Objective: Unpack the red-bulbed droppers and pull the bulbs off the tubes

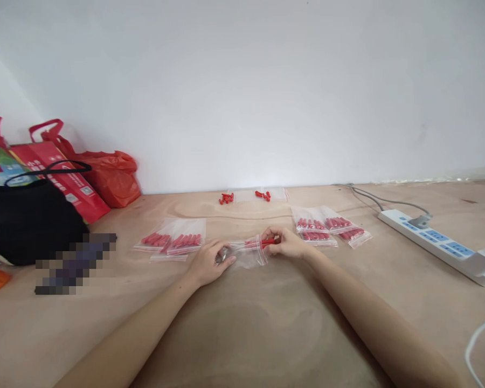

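Note:
A small clear zip bag (248, 254) with a red seal strip lies on the wooden table between my hands. My left hand (208, 262) is closed on its left end. My right hand (285, 242) pinches a red plastic piece (267, 242) at the bag's open end. Filled bags of red pieces (173, 241) lie to the left. More filled bags (331, 226) sit to the right. Loose red pieces (226, 198) and a second small heap of red pieces (263, 195) rest near the wall beside empty clear bags (277, 193).
A black bag (28, 221), red carrier bags (105, 175) and a red box (64, 178) crowd the left end of the table. A white power strip (440, 242) with grey cable lies at the right. A white cable (479, 339) curls at the lower right.

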Demonstrator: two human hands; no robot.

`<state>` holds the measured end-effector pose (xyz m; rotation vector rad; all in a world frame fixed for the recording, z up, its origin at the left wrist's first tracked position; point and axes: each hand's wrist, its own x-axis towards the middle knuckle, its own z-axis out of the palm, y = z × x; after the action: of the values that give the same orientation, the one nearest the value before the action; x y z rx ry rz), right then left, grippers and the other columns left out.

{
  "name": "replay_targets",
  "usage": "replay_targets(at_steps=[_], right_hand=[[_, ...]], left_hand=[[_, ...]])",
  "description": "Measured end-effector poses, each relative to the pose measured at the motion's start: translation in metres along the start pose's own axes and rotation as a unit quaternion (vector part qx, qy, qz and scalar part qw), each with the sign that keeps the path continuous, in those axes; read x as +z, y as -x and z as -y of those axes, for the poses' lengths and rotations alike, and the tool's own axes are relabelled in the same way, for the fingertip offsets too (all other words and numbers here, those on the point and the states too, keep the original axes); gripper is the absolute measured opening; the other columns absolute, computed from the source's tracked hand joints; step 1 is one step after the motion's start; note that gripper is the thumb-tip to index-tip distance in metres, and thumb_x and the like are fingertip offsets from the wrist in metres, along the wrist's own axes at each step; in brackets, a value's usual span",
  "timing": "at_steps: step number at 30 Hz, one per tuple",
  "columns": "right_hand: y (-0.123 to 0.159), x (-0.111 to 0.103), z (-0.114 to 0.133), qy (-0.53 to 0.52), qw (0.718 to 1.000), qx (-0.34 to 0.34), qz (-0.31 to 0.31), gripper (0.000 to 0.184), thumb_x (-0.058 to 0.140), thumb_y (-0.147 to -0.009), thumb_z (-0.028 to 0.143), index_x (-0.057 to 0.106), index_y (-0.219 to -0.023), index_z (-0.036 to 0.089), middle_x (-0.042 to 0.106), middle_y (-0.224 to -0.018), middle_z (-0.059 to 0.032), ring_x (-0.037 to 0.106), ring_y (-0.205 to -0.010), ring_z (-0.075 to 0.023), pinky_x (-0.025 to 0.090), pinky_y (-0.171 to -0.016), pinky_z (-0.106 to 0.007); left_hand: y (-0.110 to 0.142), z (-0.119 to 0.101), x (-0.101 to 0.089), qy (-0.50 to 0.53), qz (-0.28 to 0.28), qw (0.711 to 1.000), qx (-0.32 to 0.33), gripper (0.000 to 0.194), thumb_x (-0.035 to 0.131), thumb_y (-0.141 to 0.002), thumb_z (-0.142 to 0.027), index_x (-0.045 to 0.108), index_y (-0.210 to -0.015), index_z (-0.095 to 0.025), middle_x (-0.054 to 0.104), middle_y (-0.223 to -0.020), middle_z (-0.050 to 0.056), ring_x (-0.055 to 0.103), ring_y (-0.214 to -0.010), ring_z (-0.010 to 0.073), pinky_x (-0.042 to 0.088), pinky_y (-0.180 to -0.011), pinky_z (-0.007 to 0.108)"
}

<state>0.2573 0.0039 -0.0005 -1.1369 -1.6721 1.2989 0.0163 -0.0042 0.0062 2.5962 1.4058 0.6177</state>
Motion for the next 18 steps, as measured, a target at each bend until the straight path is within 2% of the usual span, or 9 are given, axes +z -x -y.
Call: replay_targets(at_steps=[3,6,11,14,16,18], right_hand=[[-0.001,-0.005,-0.003,-0.049,0.998,0.027,-0.02,0.022,0.062,-0.054,0.022,0.053,-0.074,0.016,0.055,-0.058,0.0047,0.05,-0.051,-0.0072,0.044,-0.054,-0.024],[-0.002,-0.017,-0.001,-0.073,0.995,0.041,-0.045,0.023,0.065,-0.052,0.024,0.056,-0.071,0.015,0.059,-0.061,0.0019,0.052,-0.052,-0.0081,0.045,-0.054,-0.024],[0.004,-0.058,0.016,-0.069,0.988,0.033,-0.132,0.02,0.065,-0.054,0.023,0.057,-0.07,0.015,0.059,-0.061,0.0019,0.051,-0.05,-0.0061,0.043,-0.051,-0.02],[0.005,-0.068,0.021,-0.013,0.97,-0.012,-0.241,0.02,0.064,-0.057,0.025,0.057,-0.073,0.016,0.059,-0.063,0.0011,0.051,-0.05,-0.0073,0.043,-0.05,-0.021],[0.003,-0.062,0.017,0.065,0.946,-0.068,-0.31,0.02,0.061,-0.061,0.026,0.057,-0.078,0.016,0.06,-0.068,-0.0007,0.053,-0.054,-0.0095,0.045,-0.054,-0.024],[-0.001,-0.05,0.009,0.165,0.918,-0.128,-0.338,0.019,0.056,-0.065,0.024,0.057,-0.082,0.017,0.06,-0.07,-0.0017,0.056,-0.06,-0.0117,0.046,-0.06,-0.026]], left_hand=[[0.001,0.001,-0.001,-0.009,-0.015,1.0,0.026,0.028,0.05,-0.075,-0.037,0.055,-0.096,-0.02,0.056,-0.097,0.006,0.053,-0.091,0.0202,0.043,-0.079,0.034],[0.001,0.002,-0.001,0.015,0.015,0.998,0.061,0.031,0.047,-0.078,-0.031,0.053,-0.107,-0.022,0.049,-0.118,0.006,0.047,-0.108,0.0215,0.038,-0.091,0.038],[0.0,0.004,0.0,0.03,0.06,0.996,0.063,0.032,0.043,-0.08,-0.029,0.054,-0.11,-0.021,0.05,-0.122,0.006,0.041,-0.116,0.0205,0.034,-0.098,0.037],[0.001,0.004,0.001,0.036,0.055,0.996,0.058,0.031,0.045,-0.08,-0.03,0.055,-0.108,-0.021,0.051,-0.121,0.006,0.044,-0.114,0.0195,0.035,-0.097,0.036],[0.001,0.004,0.001,0.043,0.054,0.996,0.054,0.031,0.045,-0.08,-0.03,0.055,-0.108,-0.022,0.051,-0.12,0.005,0.046,-0.111,0.0189,0.036,-0.096,0.035],[0.002,0.003,0.0,0.05,0.056,0.996,0.049,0.031,0.045,-0.08,-0.03,0.055,-0.108,-0.022,0.051,-0.12,0.006,0.048,-0.11,0.0189,0.037,-0.095,0.035]])
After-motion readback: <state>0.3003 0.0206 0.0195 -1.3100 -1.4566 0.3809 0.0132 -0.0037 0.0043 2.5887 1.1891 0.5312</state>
